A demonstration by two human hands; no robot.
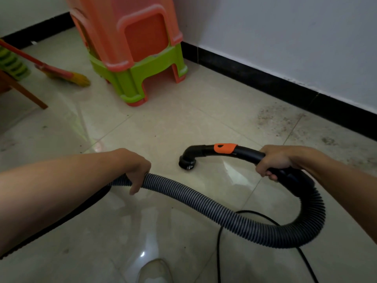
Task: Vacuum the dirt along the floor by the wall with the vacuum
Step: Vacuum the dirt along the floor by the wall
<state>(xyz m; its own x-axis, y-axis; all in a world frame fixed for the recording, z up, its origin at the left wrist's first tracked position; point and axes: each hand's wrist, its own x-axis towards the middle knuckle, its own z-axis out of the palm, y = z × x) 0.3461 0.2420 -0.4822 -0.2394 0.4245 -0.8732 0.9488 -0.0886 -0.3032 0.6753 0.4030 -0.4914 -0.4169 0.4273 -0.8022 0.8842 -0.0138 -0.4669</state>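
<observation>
We are seeing two hands (136,170) (273,160), one hose (204,203), one cord (219,242), two stacked stools (130,43) (142,72), one broom (61,74).

Glossy tiled floor (183,123) (dirt (289,123) by wall); stacked stools (140,58), broom (67,75), cord (220,242)

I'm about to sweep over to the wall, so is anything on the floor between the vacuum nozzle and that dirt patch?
Nothing visible: bare tile lies between the nozzle and the dirt by the baseboard.
</observation>
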